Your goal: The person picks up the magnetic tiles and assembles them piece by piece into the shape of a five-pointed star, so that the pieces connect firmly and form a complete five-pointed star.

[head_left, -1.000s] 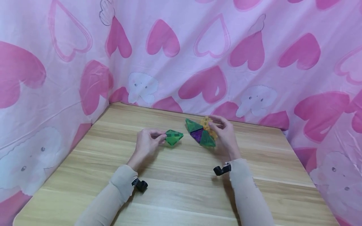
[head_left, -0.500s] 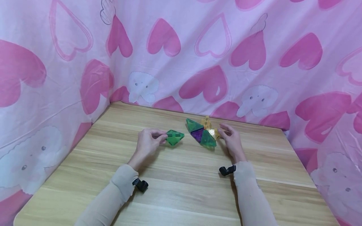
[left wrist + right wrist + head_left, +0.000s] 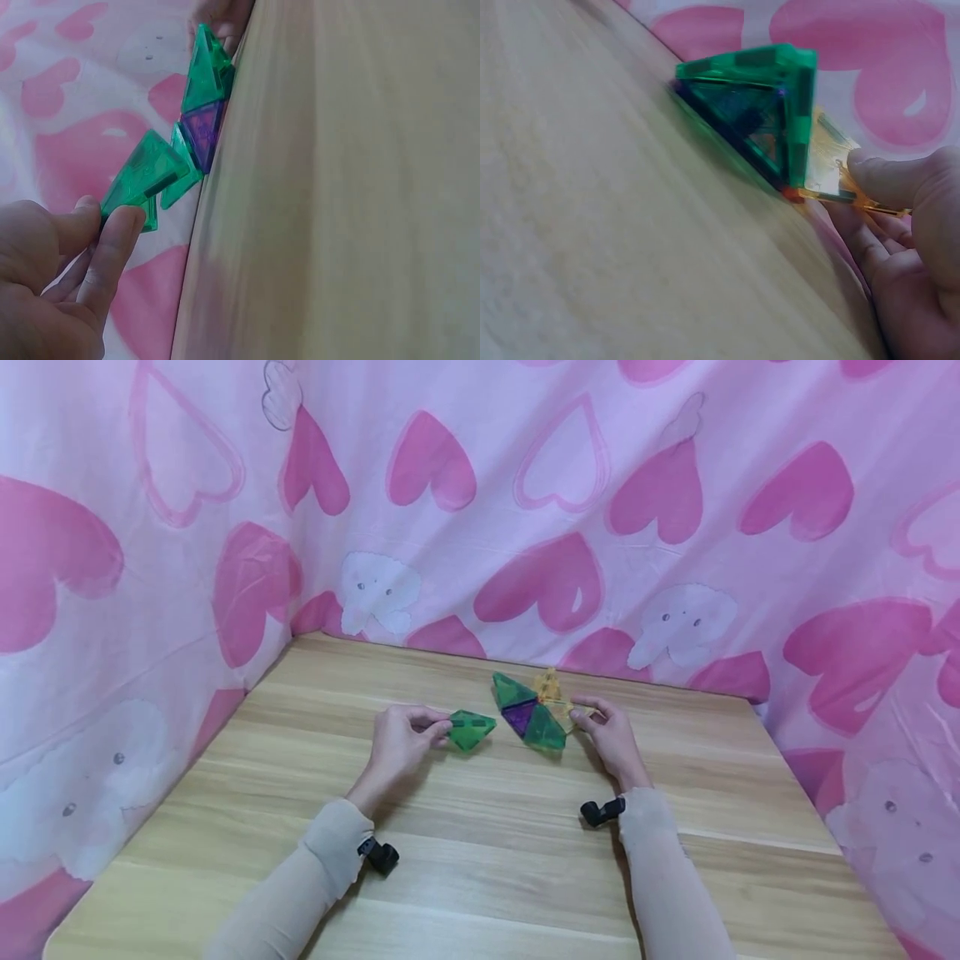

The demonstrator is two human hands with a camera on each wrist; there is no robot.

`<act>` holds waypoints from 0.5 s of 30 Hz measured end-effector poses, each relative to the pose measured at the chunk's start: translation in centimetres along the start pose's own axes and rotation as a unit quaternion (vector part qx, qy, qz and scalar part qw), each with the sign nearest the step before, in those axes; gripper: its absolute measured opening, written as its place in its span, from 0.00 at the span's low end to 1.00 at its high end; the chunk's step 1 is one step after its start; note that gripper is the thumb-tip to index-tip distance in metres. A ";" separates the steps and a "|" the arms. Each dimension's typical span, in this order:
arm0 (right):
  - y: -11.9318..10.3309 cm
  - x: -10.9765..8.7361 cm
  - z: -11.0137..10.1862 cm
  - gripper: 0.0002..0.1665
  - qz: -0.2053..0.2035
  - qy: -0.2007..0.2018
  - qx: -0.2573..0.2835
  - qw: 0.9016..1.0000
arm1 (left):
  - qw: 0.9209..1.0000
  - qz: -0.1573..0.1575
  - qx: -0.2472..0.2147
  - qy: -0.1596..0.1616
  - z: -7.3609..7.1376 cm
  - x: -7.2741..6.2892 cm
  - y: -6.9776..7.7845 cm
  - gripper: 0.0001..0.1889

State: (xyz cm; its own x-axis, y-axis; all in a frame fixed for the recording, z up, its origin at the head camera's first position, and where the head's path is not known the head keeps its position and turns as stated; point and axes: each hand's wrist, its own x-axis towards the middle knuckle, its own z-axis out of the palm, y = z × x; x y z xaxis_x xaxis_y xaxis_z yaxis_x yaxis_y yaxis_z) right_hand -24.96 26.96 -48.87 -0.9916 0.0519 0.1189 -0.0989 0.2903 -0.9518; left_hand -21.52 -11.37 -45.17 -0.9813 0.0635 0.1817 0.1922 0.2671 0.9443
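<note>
My left hand (image 3: 405,735) pinches a piece of joined green translucent magnetic tiles (image 3: 470,732) between thumb and fingers, just left of a larger tile assembly. In that assembly, a purple triangle tile (image 3: 519,718) lies between two green sections, one at the far left (image 3: 513,690) and one at the near right (image 3: 546,730). Orange tiles (image 3: 550,683) join it on the far right side. My right hand (image 3: 611,739) pinches an orange tile (image 3: 831,161), thumb on top and fingers beneath in the right wrist view. The left wrist view shows the held green tiles (image 3: 146,169) overlapping the assembly's near green section.
The wooden tabletop (image 3: 480,860) runs back to a pink heart-patterned curtain (image 3: 450,568) close behind the assembly. The curtain also closes in the left and right sides. Black wrist cameras sit at both sleeve cuffs.
My left hand has shifted slightly right with the green tiles, closer to the assembly. My right hand has moved off the top of the orange tiles to pinch the right one's outer edge.
</note>
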 end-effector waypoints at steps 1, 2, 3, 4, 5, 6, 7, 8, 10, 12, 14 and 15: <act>0.0 0.0 -0.1 0.25 -0.002 -0.001 -0.004 1.000 | 1.000 -0.005 -0.004 -0.001 0.2 0.1 0.1 0.04; 0.1 0.0 -0.3 0.25 -0.003 -0.003 -0.008 1.000 | 1.000 -0.011 -0.008 -0.001 0.5 0.3 0.2 0.04; 0.2 0.0 -0.4 0.24 -0.004 -0.006 -0.013 1.000 | 1.000 -0.017 -0.014 -0.001 0.7 0.5 0.3 0.04; 0.2 0.0 -0.4 0.24 -0.005 -0.007 -0.017 1.000 | 0.999 -0.023 -0.023 0.000 1.1 0.7 0.5 0.04; 0.3 0.0 -0.5 0.23 -0.005 -0.008 -0.021 1.000 | 0.999 -0.028 -0.031 -0.001 1.4 1.0 0.7 0.04; 0.4 0.0 -0.5 0.23 -0.007 -0.009 -0.023 1.000 | 0.999 -0.035 -0.041 -0.002 1.7 1.3 0.9 0.04; 0.4 0.0 -0.6 0.22 -0.008 -0.009 -0.024 1.000 | 0.998 -0.041 -0.051 -0.003 2.1 1.6 1.0 0.04; 0.5 0.0 -0.6 0.22 -0.008 -0.011 -0.024 1.000 | 0.997 -0.047 -0.059 -0.004 2.5 1.9 1.2 0.04; 0.5 -0.1 -0.6 0.21 -0.008 -0.011 -0.023 1.000 | 0.996 -0.058 -0.072 -0.008 3.2 2.4 1.4 0.04; 0.5 -0.1 -0.5 0.21 -0.008 -0.012 -0.018 1.000 | 0.995 -0.066 -0.073 -0.009 3.9 2.7 1.5 0.03; 0.5 -0.1 -0.5 0.21 -0.008 -0.015 -0.019 1.000 | 0.995 -0.069 -0.073 -0.007 4.6 2.8 1.4 0.03; 0.5 -0.1 -0.5 0.21 -0.009 -0.016 -0.018 1.000 | 0.995 -0.070 -0.071 -0.004 4.9 2.8 1.4 0.03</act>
State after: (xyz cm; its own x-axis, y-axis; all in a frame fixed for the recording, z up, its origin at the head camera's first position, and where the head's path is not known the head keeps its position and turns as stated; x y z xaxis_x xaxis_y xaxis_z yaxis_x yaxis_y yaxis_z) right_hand -24.85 27.57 -49.19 -0.9918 0.0158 0.1266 -0.1147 0.3250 -0.9387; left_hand -23.93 -6.12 -44.68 -0.9980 0.0434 0.0449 0.0504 0.1357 0.9895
